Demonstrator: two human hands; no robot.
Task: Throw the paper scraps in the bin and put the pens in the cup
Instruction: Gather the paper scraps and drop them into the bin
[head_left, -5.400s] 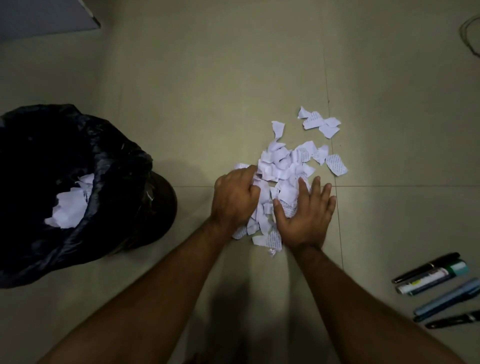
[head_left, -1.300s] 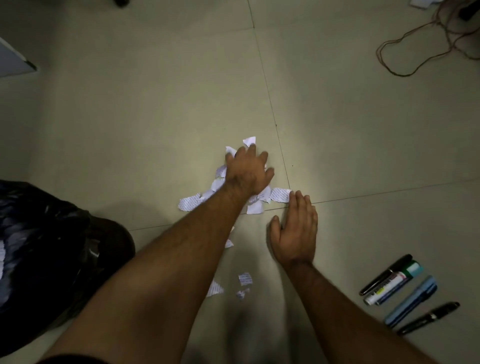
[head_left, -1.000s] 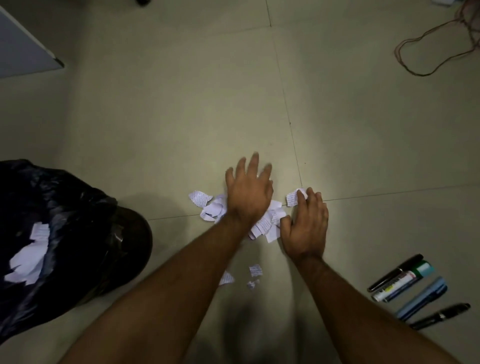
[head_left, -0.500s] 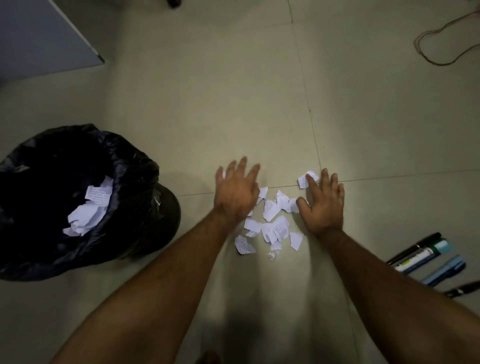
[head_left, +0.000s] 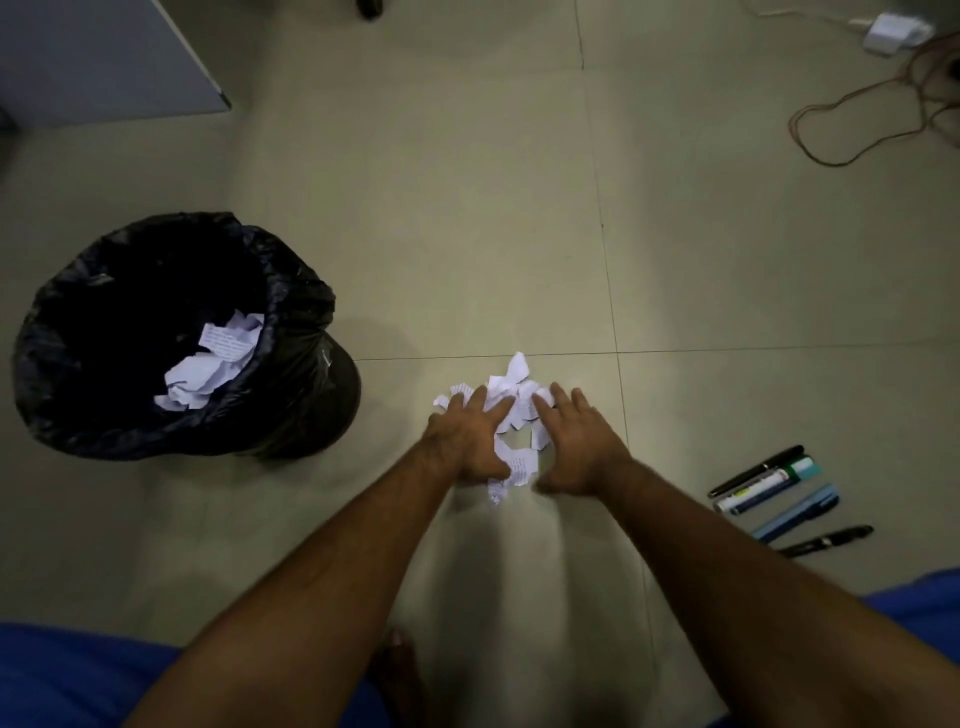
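Left hand (head_left: 470, 441) and right hand (head_left: 576, 449) flat, fingers spread, flanking small pile of torn white printed paper scraps (head_left: 511, 415) on beige tiled floor (head_left: 467, 208); gripping nothing. Black-bagged round bin (head_left: 291, 332) left, scraps inside. Four assorted pens and markers (head_left: 769, 493) right, well apart.

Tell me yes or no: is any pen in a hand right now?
No, the pens lie untouched on the floor, apart from both hands.

Single view logged: my head camera, wide-angle, looking steeply down from above at the tiled floor (head_left: 467, 218), near arm's reach.
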